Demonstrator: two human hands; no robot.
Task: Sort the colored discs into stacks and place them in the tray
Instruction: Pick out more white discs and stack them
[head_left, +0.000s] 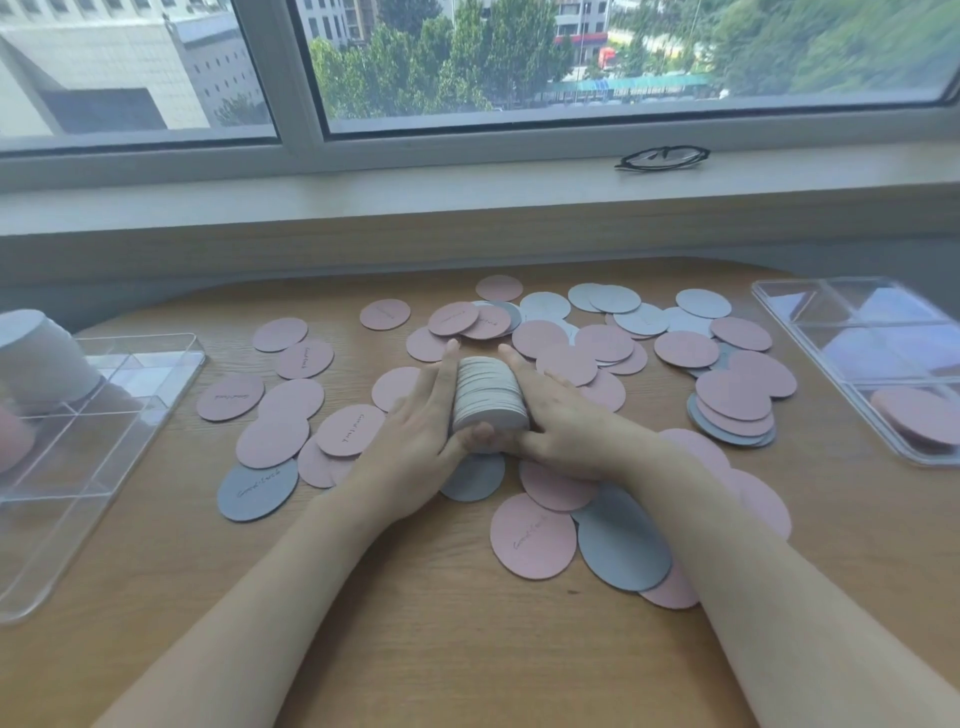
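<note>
**Both hands square up a stack of pale discs at mid-table**

A stack of pale grey discs (487, 395) stands on edge at the middle of the wooden tabletop (415, 649), pressed between two hands. The left hand (415, 436) lies flat against the stack's left face, fingers straight and pointing away from the person, thumb tucked under the near edge. The right hand (563, 421) mirrors it on the right face, fingers straight too, thumb meeting the other beneath the stack (the discs' rims show as fine lines between the palms).

Loose pink discs (532, 535) and grey discs (258, 488) lie scattered all around, many overlapping; some carry handwriting, too small to read. A small heap of pink on grey discs (732, 410) sits to the right of the hands.

A clear divided tray (852, 338) rests at the tabletop's right edge, with a few pink discs lying in its nearest compartment. A second clear tray (104, 415) sits at the left edge, holding a tilted white stack (41, 358) in its far compartment and something pink, cut off by the frame, beside it.

A pair of black-rimmed glasses (662, 157) lies on the windowsill (363, 202) beyond.
</note>
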